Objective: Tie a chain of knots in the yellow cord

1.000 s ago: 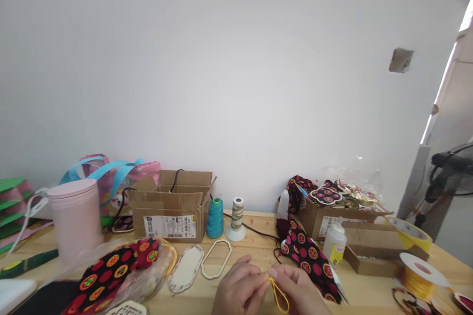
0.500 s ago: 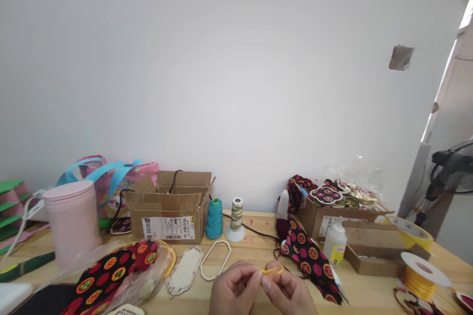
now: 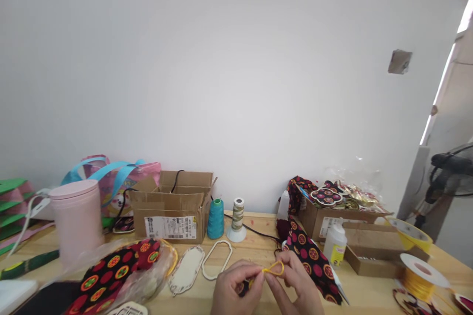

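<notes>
Two bare hands met over the wooden table (image 3: pixel 369 293) at the bottom centre of the frame, with a thin yellow cord (image 3: pixel 275 274) between them. The left hand (image 3: pixel 238 289) had its thumb and forefinger closed on the cord where the strands came together, and from that pinch a small loop stood out towards the right of the frame. The right hand (image 3: pixel 295 288) was at the loop, its thumb close under the crossing and its fingers around the far end; whether they gripped the cord or merely touched it could not be told. A dark patterned piece (image 3: pixel 242 287) showed behind the left fingers, its link to the cord hidden. The step in hand looked like forming or tightening a knot at the base of that loop. As a judgement, the next move called for a firm left pinch at the crossing and a light, even pull from the right, so that the loop would not slip or twist. A white-flanged spool of yellow cord (image 3: pixel 419 283) stood at the lower right, well apart from both hands.
</notes>
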A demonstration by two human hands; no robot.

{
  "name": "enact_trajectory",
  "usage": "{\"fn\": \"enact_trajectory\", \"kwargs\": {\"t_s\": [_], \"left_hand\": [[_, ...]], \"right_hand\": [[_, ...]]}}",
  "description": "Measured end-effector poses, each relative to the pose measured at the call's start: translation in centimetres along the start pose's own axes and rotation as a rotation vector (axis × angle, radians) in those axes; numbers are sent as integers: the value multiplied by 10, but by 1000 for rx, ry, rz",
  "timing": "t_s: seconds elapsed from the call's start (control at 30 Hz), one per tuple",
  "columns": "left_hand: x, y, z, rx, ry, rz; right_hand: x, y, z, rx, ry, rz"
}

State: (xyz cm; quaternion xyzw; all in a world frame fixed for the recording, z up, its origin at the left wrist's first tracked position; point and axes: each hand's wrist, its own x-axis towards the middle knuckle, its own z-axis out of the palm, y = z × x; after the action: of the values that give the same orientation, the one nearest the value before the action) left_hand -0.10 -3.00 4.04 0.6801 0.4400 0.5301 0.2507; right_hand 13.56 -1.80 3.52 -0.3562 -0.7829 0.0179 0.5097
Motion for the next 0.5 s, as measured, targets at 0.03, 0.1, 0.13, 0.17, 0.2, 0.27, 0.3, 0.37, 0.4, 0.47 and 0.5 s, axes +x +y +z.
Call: {"fn": "enact_trajectory", "kwargs": {"t_s": [0.03,0.1,0.13,0.17,0.2,0.27,0.3,0.37,0.4,0.47,0.5], "left_hand": [[0,0,0,-1,-11,21],[1,0,0,-5,-12,51],[1,0,0,-2,-8,52],[2,0,0,3,-2,44],[2,0,0,8,7,26],[2,-1,1,14,20,-36],[1,-1,2,19,28,-69],[0,-2,3,32,49,-118],[0,-2,4,45,53,-124],[-1,-2,4,96,51,-90],[-1,-1,3,138,41,-53]], "right_hand": [[1,-1,-1,6,-7,12],[3,-1,-2,9,-20,20],[3,-1,-3,3,-25,16],[3,-1,-3,-8,-30,5],[2,-1,-2,-26,-30,-12],[1,-1,-1,-96,-7,-56],[0,-1,0,-151,19,-82],[0,-4,0,-294,78,-149],[0,-5,0,-372,102,-196],[2,-9,-4,-507,112,-301],[3,-11,-6,-559,98,-349]]}}
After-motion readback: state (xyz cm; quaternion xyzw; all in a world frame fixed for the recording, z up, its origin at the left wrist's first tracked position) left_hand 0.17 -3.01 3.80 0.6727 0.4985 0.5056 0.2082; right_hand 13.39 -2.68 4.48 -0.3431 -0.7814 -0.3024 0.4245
